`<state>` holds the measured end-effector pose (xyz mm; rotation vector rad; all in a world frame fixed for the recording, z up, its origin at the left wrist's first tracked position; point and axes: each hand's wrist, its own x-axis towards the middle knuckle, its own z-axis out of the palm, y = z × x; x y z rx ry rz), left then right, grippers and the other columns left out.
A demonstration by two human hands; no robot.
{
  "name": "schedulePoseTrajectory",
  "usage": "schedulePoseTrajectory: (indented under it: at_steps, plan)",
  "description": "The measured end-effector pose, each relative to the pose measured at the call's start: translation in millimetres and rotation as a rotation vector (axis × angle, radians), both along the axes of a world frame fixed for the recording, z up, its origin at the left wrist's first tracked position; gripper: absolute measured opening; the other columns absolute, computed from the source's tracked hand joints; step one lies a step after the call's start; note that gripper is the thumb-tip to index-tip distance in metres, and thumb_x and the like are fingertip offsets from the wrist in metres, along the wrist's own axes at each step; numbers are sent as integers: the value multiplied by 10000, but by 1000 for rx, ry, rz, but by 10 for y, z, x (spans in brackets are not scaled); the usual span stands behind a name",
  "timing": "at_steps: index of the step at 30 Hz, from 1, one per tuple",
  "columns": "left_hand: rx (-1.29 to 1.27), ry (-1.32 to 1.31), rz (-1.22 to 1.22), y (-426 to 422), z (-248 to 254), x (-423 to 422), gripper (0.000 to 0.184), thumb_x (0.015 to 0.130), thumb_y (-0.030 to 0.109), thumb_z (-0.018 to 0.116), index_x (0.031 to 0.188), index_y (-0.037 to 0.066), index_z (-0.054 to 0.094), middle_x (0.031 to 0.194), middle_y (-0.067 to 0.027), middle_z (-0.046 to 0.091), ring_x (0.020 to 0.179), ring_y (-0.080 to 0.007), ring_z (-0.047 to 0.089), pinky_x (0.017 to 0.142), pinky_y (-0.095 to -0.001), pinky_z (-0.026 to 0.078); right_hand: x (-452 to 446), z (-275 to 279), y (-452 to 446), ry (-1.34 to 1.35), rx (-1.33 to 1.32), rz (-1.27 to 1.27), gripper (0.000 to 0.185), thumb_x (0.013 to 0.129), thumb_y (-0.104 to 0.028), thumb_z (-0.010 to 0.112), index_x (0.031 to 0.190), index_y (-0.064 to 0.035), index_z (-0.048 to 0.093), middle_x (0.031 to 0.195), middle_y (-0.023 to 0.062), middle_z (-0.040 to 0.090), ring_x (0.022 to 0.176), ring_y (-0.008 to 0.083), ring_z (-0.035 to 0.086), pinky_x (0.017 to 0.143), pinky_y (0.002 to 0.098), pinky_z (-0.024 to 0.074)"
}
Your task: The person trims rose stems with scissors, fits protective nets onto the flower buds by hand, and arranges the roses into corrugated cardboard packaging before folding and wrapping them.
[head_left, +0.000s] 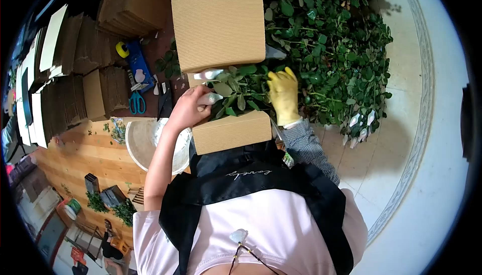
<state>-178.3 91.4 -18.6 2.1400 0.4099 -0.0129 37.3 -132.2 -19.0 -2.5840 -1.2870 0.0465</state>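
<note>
My bare left hand (191,108) is closed around a rose bud (210,99) wrapped in pale netting. Just above it lies another wrapped bud (208,74). Leafy rose stems (243,90) stretch from these buds toward my right hand (283,95), which wears a yellow glove. Its fingers are curled over the stems, and the grip is partly hidden by leaves. Beneath and around the roses is ribbed tan cardboard: a large upper flap (218,21) stands beyond them, and a lower flap (232,132) lies against my black apron (241,169).
A big heap of leafy roses (326,54) fills the right side. On the left are stacked cardboard pieces (75,89), teal-handled scissors (136,102), a blue tool or box (139,66) and a yellow tape roll (122,49). A white tub (138,147) stands below. Another person (113,250) is partly visible.
</note>
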Motion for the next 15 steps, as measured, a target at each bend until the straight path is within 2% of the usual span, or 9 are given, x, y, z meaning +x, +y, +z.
schedulePoseTrajectory:
  at_steps: [2,3,5,7,8,9,11,13,15]
  plan:
    - [-262,50,108,30,-34,-4,425,785,102,690,1176,14,547,1081,-176,670,990,-281,672,874,-351,510,71,89,-118,-1,208,52,201,842,-85,683,1042,-61,680,1038,119,691,1069,270,617,1123,458,374]
    - [-359,18,171,56,-112,-3,380,808,87,661,1157,4,536,1058,-140,664,992,-192,637,883,-318,489,96,59,-164,-1,279,91,214,824,-70,684,1038,-55,671,1064,129,675,1071,274,607,1114,457,388]
    - [-516,-84,279,123,-530,10,364,811,64,672,1136,-13,526,1051,-128,651,1063,-178,612,911,-321,489,79,70,-150,53,267,78,197,833,-66,681,1030,-59,673,1093,119,672,1081,260,605,1115,456,388]
    - [-560,-110,441,82,-574,140,368,832,14,634,1173,-23,503,1081,-126,632,1054,-181,608,892,-301,488,-10,-87,-59,172,284,-17,182,849,-68,676,1030,-73,678,1099,100,680,1089,243,609,1097,444,406]
    - [-468,-124,460,32,-582,178,379,843,19,629,1196,-25,499,1095,-131,634,1054,-187,611,886,-301,490,0,-120,-46,-6,-42,82,208,858,-65,670,1064,-89,671,1132,78,675,1115,222,600,1087,421,413]
    - [-374,-138,477,-15,-579,209,390,854,24,624,1219,-27,495,1109,-135,636,1055,-192,615,880,-300,492,-45,-151,43,-42,-100,85,191,865,-61,656,1052,-94,675,1083,82,692,1064,251,623,1055,420,427]
    - [-273,-74,394,-75,-874,145,478,899,63,632,1338,-6,457,1174,-137,626,1080,-205,608,899,-314,494,-79,-688,-99,49,79,42,151,873,-73,651,1020,-82,683,994,92,708,982,288,642,1028,424,430]
    - [-770,-197,507,-108,-814,128,509,917,62,617,1382,6,418,1234,-157,592,1125,-243,589,935,-332,481,-67,-589,12,246,30,-59,151,874,-98,650,1014,-58,691,892,114,699,891,323,642,931,436,475]
    - [-902,-188,503,-82,-838,13,511,918,60,611,1385,9,410,1256,-169,568,1142,-271,576,945,-346,474,-130,-315,48,154,309,-167,146,855,-120,664,965,-25,664,829,124,660,841,328,625,840,435,506]
